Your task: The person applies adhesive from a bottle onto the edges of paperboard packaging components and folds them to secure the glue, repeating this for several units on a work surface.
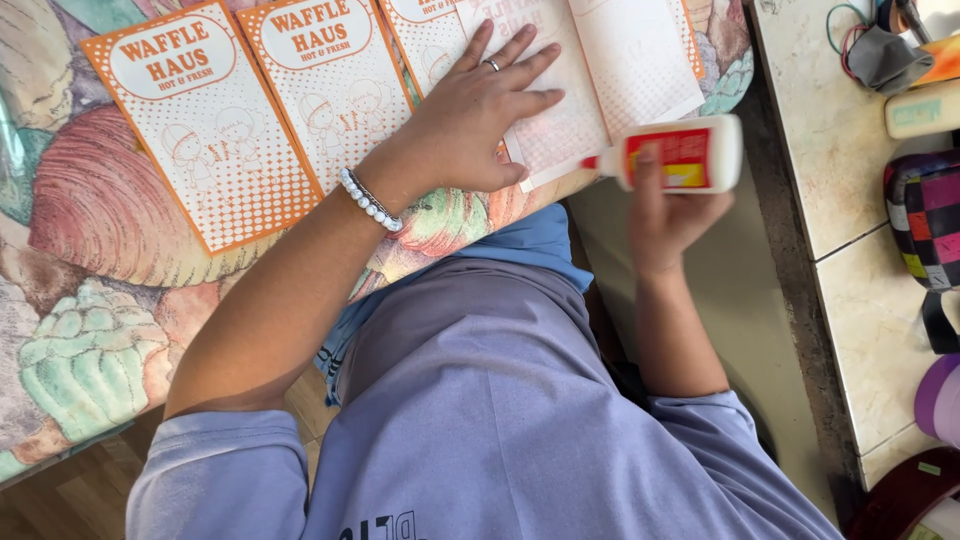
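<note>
Nearest the camera, the person's right hand [665, 215] is closed around a white glue bottle [690, 155] with a red and yellow label, held sideways so its red nozzle points left at the near edge of a folded paper sheet [560, 120]. The left hand [480, 115] lies flat and open on that sheet, fingers spread, gripping nothing, only pressing the sheet down.

To glue well, the flat hand would best keep the sheet pinned while the nozzle runs a thin line along the edge; too hard a squeeze could likely flood the paper.

Farther left, two orange-bordered printed cards [265, 110] lie side by side on the shell-patterned cloth [90, 300], each with a white oval label at its top. At the right, a pale tiled counter [840, 150] carries a checkered pouch [925, 215].
</note>
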